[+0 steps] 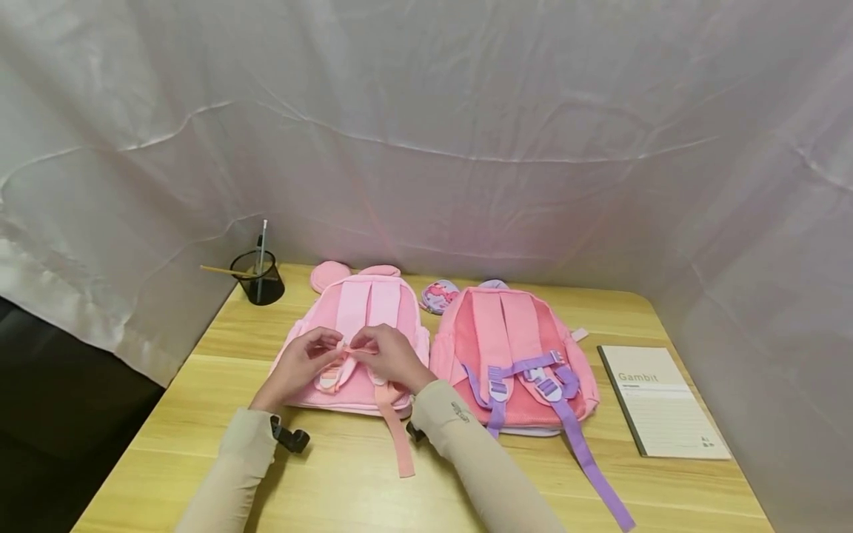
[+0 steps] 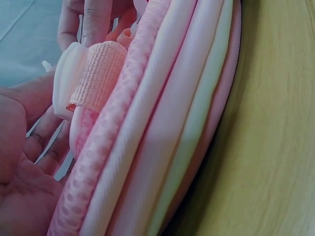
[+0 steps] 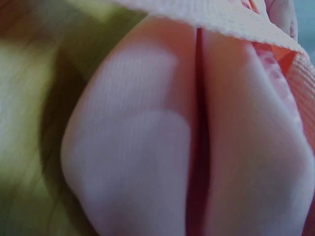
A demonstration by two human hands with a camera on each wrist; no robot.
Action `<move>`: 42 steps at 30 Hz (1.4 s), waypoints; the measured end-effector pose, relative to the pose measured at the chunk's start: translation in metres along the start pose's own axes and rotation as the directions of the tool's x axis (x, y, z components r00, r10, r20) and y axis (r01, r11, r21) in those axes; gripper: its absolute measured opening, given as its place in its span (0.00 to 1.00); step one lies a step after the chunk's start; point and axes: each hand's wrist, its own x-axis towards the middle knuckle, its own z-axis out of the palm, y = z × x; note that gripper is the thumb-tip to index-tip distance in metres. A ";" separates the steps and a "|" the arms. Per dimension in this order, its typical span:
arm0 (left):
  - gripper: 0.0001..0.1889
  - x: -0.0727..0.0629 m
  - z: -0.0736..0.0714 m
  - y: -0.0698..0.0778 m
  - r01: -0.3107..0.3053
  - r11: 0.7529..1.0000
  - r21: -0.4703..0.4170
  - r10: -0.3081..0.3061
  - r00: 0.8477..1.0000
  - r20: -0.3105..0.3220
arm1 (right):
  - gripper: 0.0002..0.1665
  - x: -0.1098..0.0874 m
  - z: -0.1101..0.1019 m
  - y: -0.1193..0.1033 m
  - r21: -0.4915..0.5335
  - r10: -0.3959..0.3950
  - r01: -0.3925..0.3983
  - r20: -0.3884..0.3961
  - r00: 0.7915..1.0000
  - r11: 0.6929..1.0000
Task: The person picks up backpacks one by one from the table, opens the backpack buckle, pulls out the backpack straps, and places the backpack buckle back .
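Observation:
A light pink backpack (image 1: 320, 314) lies on the table with its shoulder straps facing up. Over its lower middle, my left hand (image 1: 301, 364) and right hand (image 1: 395, 358) meet fingertip to fingertip. Both pinch a peach webbing strap, with a small whitish piece showing between the fingertips. Close to the left palm, peach webbing (image 2: 101, 71) loops through a white plastic strap adjuster (image 2: 66, 83). From under the right hand, a loose peach strap end (image 1: 397, 440) trails onto the table. Backpack side panels fill much of the right wrist view, where the gripping fingers are mostly hidden.
To the right lies a second pink backpack (image 1: 460, 337) with purple straps (image 1: 586, 459), one hanging over the table. Farther right is a Gambit notebook (image 1: 663, 403). A black mesh pen cup (image 1: 266, 289) stands back left. Grey curtains (image 1: 426, 207) enclose the table (image 1: 333, 474).

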 end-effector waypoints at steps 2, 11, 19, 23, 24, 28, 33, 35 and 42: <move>0.15 0.000 0.001 -0.001 0.003 1.000 -0.007 -0.003 1.000 0.002 | 0.08 -0.001 0.000 0.001 0.021 0.005 -0.005 -0.007 1.000 1.000; 0.16 0.000 0.003 -0.004 0.025 1.000 -0.002 -0.025 1.000 -0.015 | 0.06 -0.002 0.001 0.000 0.073 -0.010 0.014 -0.067 0.998 0.997; 0.16 -0.003 0.006 0.001 0.067 0.997 0.038 -0.067 0.998 -0.016 | 0.07 0.001 0.006 -0.004 0.093 -0.039 0.045 -0.066 0.997 0.995; 0.14 -0.006 0.004 0.019 0.070 0.997 0.037 -0.069 0.997 -0.021 | 0.10 0.000 0.003 -0.002 0.088 -0.022 0.028 -0.068 0.997 0.996; 0.14 -0.007 0.004 0.023 0.074 0.997 0.032 -0.073 0.997 -0.021 | 0.10 -0.001 0.002 -0.001 0.087 -0.013 0.019 -0.069 0.998 0.996; 0.14 -0.010 0.002 0.032 0.077 0.997 0.019 -0.077 0.997 -0.023 | 0.08 -0.001 -0.001 0.002 0.102 0.014 -0.007 -0.068 0.998 0.995; 0.14 -0.008 0.002 0.018 0.061 0.998 0.022 -0.060 0.998 -0.021 | 0.06 0.001 0.004 -0.002 0.134 0.007 0.001 -0.061 0.998 0.991; 0.14 -0.006 0.003 0.008 0.051 0.999 0.017 -0.051 0.999 -0.018 | 0.07 0.002 0.006 -0.003 0.123 -0.011 0.019 -0.065 0.998 0.992; 0.16 -0.002 0.002 -0.009 0.060 0.998 0.017 -0.060 0.998 -0.030 | 0.11 -0.003 0.004 -0.001 0.120 0.013 -0.003 -0.079 0.997 0.993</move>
